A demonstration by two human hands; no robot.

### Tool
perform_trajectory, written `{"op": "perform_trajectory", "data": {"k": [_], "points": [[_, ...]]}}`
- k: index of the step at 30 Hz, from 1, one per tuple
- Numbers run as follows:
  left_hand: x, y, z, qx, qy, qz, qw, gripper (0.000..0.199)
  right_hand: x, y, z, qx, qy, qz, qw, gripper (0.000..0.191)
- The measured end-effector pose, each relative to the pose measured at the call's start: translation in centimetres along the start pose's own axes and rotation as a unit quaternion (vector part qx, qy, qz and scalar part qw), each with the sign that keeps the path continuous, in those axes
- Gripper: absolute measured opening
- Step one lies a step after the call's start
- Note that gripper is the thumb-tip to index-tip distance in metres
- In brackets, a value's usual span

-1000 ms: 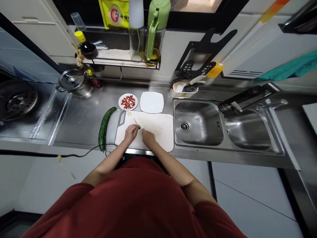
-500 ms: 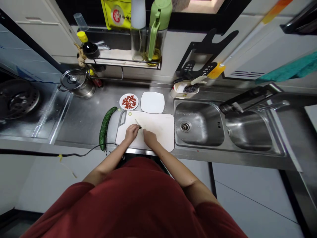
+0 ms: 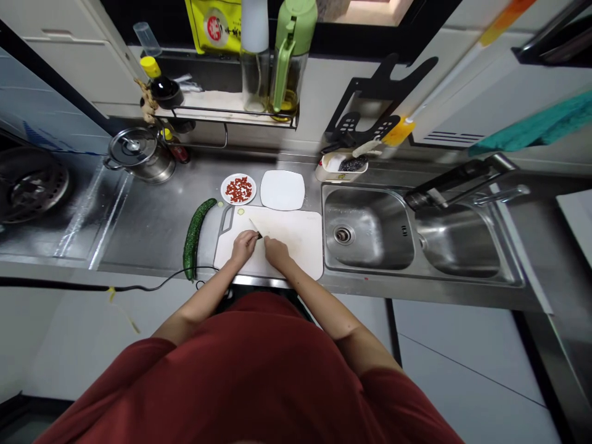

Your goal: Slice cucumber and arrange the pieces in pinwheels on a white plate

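Over the white cutting board (image 3: 296, 231), my right hand (image 3: 278, 254) is closed around a small knife (image 3: 254, 226), its thin blade pointing away and to the left. The handle is mostly hidden in that fist. Close beside it, my left hand (image 3: 243, 248) is closed in a pinch near the blade. A small dark bit shows at its fingertips, too small to name. One pale green cucumber slice (image 3: 240, 211) lies at the board's far left corner. Left of the board is a long, whole green cucumber (image 3: 196, 237).
Beyond the board stand a plate of chopped red pieces (image 3: 226, 196) and a white square plate (image 3: 282, 190). A double sink (image 3: 370, 229) is to the right, a lidded pot (image 3: 139, 157) to the left. A black cable (image 3: 161, 285) crosses the counter's front edge.
The view has shifted slightly, moving everything a little to the left. Both hands keep their places over the board, with the right hand slightly closer to the left.
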State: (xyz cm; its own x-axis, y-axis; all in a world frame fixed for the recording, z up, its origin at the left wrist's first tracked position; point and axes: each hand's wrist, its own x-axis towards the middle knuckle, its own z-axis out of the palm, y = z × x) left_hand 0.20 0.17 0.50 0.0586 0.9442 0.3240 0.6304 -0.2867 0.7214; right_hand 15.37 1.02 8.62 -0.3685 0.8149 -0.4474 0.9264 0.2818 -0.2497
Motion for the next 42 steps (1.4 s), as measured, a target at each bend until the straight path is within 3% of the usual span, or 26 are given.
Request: {"op": "perform_trajectory", "data": {"k": [12, 24, 35, 42], "points": [[-0.1, 0.1, 0.0, -0.003, 0.003, 0.000, 1.000, 0.017, -0.1, -0.5, 0.2, -0.003, -0.009, 0.018, 1.000, 0.028], [-0.1, 0.1, 0.2, -0.003, 0.012, -0.003, 1.000, 0.017, -2.2, 0.3, 1.7, -0.005, -0.007, 0.040, 0.999, 0.027], [-0.1, 0.1, 0.1, -0.002, 0.009, 0.001, 1.000, 0.019, 0.4, -0.6, 0.1, 0.006, -0.005, 0.026, 1.000, 0.026], [-0.1, 0.2, 0.1, -0.002, 0.011, 0.000, 1.000, 0.018, -1.4, 0.1, 1.2, -0.004, -0.001, 0.034, 0.999, 0.027]]}}
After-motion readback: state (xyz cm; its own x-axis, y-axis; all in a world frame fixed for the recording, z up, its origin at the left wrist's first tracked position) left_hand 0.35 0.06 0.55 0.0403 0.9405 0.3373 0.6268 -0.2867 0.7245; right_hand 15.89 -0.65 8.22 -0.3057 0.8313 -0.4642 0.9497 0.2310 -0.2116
